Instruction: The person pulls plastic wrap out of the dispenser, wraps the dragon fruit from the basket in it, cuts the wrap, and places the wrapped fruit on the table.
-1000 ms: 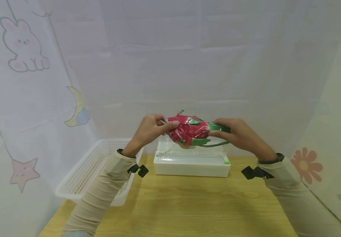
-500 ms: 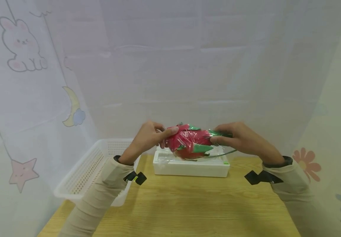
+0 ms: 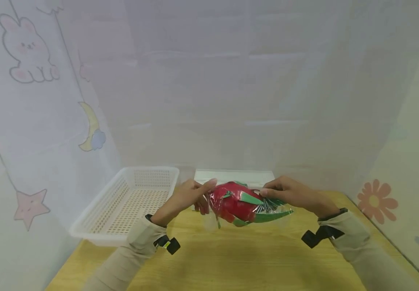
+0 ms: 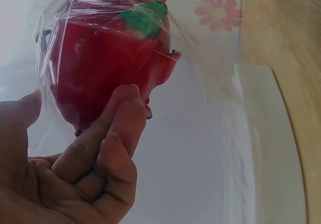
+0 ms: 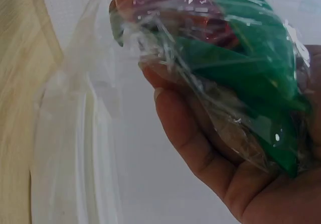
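Held dragon fruit [image 3: 236, 204], wrapped in clear film [image 4: 90, 5], up between both hands, above wooden table [image 3: 209, 262] and in front of white box [image 3: 231, 175].

Gripped red end with left hand [image 3: 190, 195], fingers curled in against it; could not confirm thumb contact from left wrist view. Gripped leafy end with right hand [image 3: 296, 193], fingers bent round beneath green leaves [image 3: 272, 217], thumb on near side.

Compared with one second ago: brought down from higher up, over the box, to a lower spot nearer the table, now hiding most of the box front. Rolled a little too, with a different pattern of leaves toward head camera. Kept both hands at the same ends throughout.

Judged as turning and handling the wrapped fruit: moved and rotated, not set down, not let go. Seen loose below left end and baggy around leaves, so judged film not fully snug. Could not tell film's connection to box, if any.

Left white basket [image 3: 100, 237] untouched on the left, partly overlapped by left sleeve [image 3: 136, 238].
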`<state>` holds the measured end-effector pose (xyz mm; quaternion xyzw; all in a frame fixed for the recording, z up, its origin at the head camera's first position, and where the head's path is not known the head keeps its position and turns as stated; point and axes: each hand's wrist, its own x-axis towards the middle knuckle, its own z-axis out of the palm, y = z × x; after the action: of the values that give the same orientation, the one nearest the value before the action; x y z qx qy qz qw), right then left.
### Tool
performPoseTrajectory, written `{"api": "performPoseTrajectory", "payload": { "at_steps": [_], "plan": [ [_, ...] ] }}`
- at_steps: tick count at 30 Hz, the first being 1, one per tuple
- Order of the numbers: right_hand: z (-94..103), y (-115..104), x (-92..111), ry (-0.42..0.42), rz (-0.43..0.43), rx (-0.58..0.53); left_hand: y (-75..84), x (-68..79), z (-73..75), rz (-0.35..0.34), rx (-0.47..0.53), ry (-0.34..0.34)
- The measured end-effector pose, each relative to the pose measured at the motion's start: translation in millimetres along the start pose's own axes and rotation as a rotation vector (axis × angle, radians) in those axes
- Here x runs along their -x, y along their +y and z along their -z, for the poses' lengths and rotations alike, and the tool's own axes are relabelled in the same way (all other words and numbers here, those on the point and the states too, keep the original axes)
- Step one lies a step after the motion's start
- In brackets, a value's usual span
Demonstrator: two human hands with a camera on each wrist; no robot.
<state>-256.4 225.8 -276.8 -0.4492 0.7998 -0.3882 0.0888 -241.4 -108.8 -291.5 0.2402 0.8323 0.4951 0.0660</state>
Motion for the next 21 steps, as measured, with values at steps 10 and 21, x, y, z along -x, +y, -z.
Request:
{"api": "performPoseTrajectory", "payload": {
  "at_steps": [10,21],
  "plan": [
    [-19.6,38,11,-0.037,-0.020,-0.182,-34.9,14.6,-17.8,0.007,0.037,0.039],
    [-29.2,45,26,-0.021,0.004,-0.227,-23.8,49.3,-50.5,-0.138,0.035,0.138]
  ]
}}
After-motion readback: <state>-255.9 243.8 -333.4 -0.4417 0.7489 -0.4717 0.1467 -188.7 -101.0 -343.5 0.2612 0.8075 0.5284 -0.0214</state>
